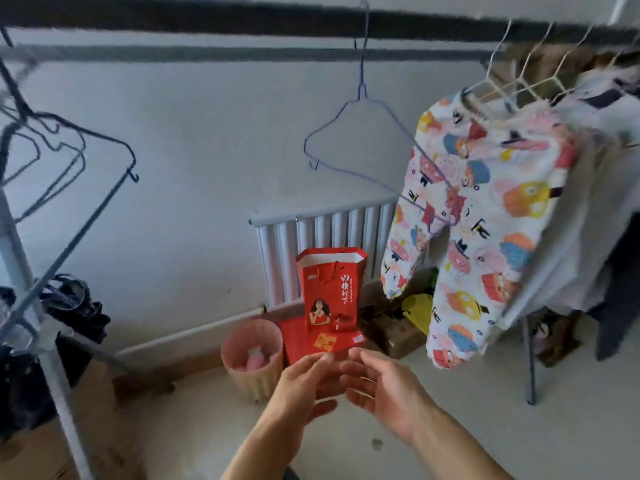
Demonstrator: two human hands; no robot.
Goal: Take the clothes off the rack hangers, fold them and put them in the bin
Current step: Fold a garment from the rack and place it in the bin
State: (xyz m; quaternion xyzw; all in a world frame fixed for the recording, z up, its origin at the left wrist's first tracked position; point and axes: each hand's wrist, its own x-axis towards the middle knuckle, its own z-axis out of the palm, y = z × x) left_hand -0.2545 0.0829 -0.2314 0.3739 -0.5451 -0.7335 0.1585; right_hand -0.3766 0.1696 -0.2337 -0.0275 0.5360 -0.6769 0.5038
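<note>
A dark rack rail (242,20) runs across the top. An empty purple wire hanger (360,98) hangs from it in the middle. To its right, colourful cartoon-print trousers (485,209) hang over a white wire hanger (491,84), with more clothes (595,188) bunched behind them. A pink bin (239,372) stands on the floor below, with something pink inside. My left hand (304,386) and my right hand (384,393) are held out low in front of me, close together, fingers relaxed, holding nothing.
Several empty dark hangers (52,147) hang at the left near a grey rack pole (52,375). A red paper bag (329,289) stands by a white radiator (329,237). A yellow bag (419,310) and a cardboard box (398,334) lie under the clothes.
</note>
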